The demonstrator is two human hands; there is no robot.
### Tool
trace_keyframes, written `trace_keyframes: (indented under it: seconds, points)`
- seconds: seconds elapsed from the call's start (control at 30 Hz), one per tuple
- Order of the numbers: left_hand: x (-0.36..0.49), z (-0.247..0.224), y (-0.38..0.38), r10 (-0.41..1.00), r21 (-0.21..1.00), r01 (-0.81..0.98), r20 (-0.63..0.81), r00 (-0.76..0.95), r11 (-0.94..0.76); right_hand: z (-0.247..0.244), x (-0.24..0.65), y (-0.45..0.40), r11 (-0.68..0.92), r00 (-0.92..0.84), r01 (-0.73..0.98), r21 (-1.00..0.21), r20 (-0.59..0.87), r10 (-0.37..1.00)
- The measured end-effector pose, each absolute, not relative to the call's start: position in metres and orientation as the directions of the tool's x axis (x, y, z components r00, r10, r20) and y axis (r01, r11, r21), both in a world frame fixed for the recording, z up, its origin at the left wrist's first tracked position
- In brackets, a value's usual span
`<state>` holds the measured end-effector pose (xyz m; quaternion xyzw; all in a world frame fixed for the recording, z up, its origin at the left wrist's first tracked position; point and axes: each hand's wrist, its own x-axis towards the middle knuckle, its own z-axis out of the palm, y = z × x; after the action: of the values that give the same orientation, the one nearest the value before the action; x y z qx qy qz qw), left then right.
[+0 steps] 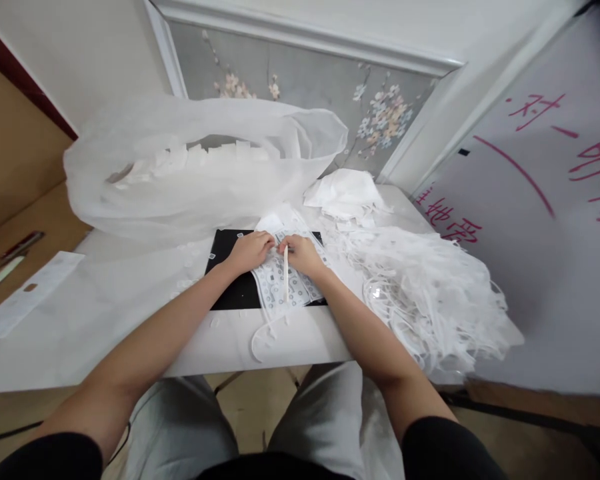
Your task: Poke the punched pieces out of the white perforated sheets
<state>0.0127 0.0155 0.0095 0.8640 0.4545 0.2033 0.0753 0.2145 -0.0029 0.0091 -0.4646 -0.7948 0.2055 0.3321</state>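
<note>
A white sheet printed with small grey round marks lies over a black mat at the middle of the table. Both hands rest at its upper part, fingertips close together. My left hand has its fingers curled and pinched at the sheet; what lies between them is too small to make out. In my right hand is a thin white stick, its long end pointing toward me over the sheet. A thin white cord loops from the sheet's near edge onto the table.
A large translucent bag holding white pieces stands behind the mat. On the right is a heap of white pieces with thin loops, and behind it a white stack. Small clear scraps dot the white table. A whiteboard borders the right.
</note>
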Motion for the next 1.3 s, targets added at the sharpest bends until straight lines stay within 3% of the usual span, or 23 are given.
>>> trace_keyframes:
  seconds: [0.17, 0.5, 1.0, 1.2, 1.3]
  points:
    - [0.001, 0.008, 0.018, 0.793, 0.409, 0.68, 0.298, 0.532, -0.609, 0.008, 0.215, -0.003, 0.475, -0.345, 0.584, -0.659, 0.329, 0.879]
    - [0.004, 0.006, 0.012, 0.694, 0.26, 0.65, 0.383, 0.61, -0.714, 0.009, 0.215, -0.004, 0.459, -0.33, 0.554, -0.694, 0.323, 0.887]
    - [0.006, 0.005, 0.014, 0.607, 0.166, 0.602, 0.428, 0.669, -0.781, 0.008, 0.215, -0.003, 0.478, -0.342, 0.518, -0.709, 0.34, 0.876]
    - [0.008, 0.005, 0.012, 0.574, 0.059, 0.603, 0.391, 0.719, -0.795, 0.007, 0.215, -0.001, 0.474, -0.349, 0.513, -0.715, 0.331, 0.877]
    - [0.01, 0.004, 0.013, 0.595, 0.063, 0.621, 0.374, 0.711, -0.782, 0.008, 0.215, -0.002, 0.461, -0.342, 0.52, -0.719, 0.32, 0.884]
